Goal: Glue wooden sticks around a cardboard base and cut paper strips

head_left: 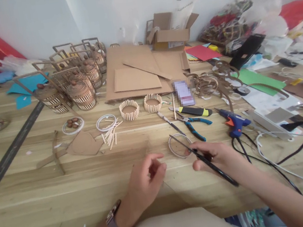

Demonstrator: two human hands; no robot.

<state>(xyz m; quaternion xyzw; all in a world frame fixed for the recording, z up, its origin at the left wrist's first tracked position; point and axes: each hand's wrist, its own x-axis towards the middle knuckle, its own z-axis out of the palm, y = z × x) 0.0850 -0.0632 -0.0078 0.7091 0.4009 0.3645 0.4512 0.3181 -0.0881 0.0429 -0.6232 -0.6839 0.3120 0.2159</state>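
So the right hand (219, 153) has its fingers closed around a slim black-handled tool with a narrow pointed end (203, 158) — long axis running roughly 10 to 4 o'clock, point at the 10 end. The thin round whitish hoop, material unclear (170, 148), lies on the table at that hand's 10, partly under the tool; can't tell if they touch. The left hand (146, 178) sits farther off, loosely curled, thumb and fingertips apart, nothing held — hoop at its 2.

Black is seen on the tool (215, 168), white on the ring (170, 149), blue and black on the pliers (195, 132); the glue gun (238, 123) is coloured blue and orange.
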